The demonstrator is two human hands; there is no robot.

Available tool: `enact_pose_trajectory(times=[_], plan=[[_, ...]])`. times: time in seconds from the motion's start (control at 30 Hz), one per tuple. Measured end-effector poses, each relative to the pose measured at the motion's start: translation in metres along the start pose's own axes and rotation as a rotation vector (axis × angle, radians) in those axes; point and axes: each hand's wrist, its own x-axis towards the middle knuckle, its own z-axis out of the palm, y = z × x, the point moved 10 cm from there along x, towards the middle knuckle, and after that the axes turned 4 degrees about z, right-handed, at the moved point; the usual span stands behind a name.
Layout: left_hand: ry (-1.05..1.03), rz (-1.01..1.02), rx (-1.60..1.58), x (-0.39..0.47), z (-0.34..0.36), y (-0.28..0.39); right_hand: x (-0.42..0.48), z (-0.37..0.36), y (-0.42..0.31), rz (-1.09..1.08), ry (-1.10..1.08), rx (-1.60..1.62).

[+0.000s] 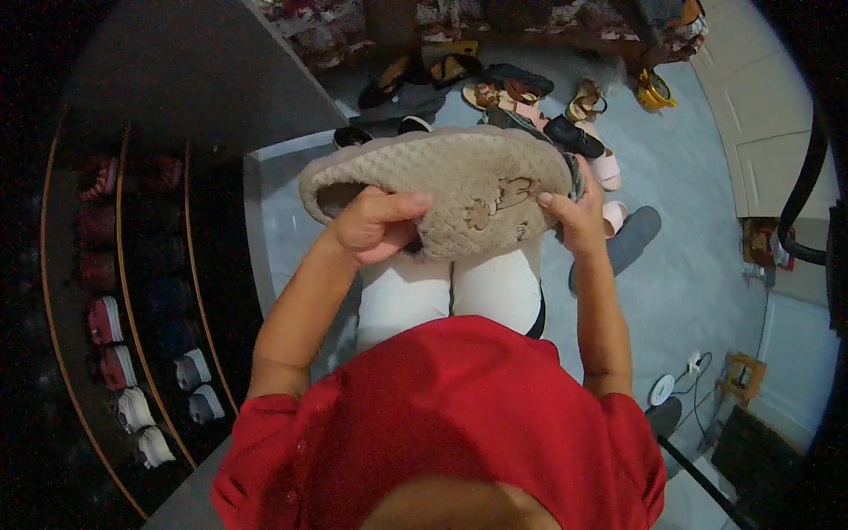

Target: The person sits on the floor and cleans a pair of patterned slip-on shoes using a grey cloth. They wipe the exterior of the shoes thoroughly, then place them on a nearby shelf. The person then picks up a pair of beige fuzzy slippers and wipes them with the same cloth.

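A beige plush slipper [457, 165] with a brown embroidered figure lies sideways across both hands, above my white trousers [411, 295]. On its left part, my left hand [381, 225] grips the edge by the foot opening, thumb on the plush upper and fingers out of sight behind it. My right hand [576, 212] pinches the right end, thumb near the embroidery and fingers wrapped around behind. Something grey shows between the right fingers and the slipper; I cannot tell whether it is the sole or another piece.
Several sandals [480, 96] and other shoes lie jumbled on the grey floor [689, 265] ahead, with a grey insole-shaped piece [633, 242] at right. A dark shelf rack [122, 265] holding paired shoes stands left. Cables [702, 377] run along the floor at lower right.
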Motion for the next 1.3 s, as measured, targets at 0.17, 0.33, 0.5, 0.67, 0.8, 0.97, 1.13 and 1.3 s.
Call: enact_pose_trajectory(times=[0.17, 0.33, 0.5, 0.67, 0.8, 0.97, 1.13, 1.3], plan=[[-0.098, -0.065, 0.005, 0.010, 0.026, -0.022, 0.002, -0.007, 0.002, 0.024, -0.074, 0.002], [0.047, -0.118, 0.057, 0.032, 0.013, -0.045, 0.006, -0.021, 0.007, 0.046, 0.001, -0.151], [0.104, 0.090, 0.230, 0.029, -0.007, -0.050, 0.009, -0.057, -0.044, -0.175, 0.270, -0.170], [0.138, 0.046, 0.419, 0.028, -0.028, -0.064, 0.000, 0.025, -0.068, -0.430, 0.119, -0.644], [0.188, -0.020, 0.452, 0.026, -0.043, -0.072, -0.003, 0.079, -0.076, -0.712, 0.084, -0.875], [0.077, 0.403, 0.930, 0.026, -0.048, -0.056, -0.022, 0.152, -0.083, -0.883, -0.168, -0.919], [0.105, 0.285, 0.881, 0.025, -0.043, -0.045, -0.052, 0.227, -0.076, -0.857, -0.626, -0.820], [0.147, 0.217, 0.810, 0.020, -0.029, -0.042, -0.041, 0.216, -0.082, -0.934, -0.547, -0.921]])
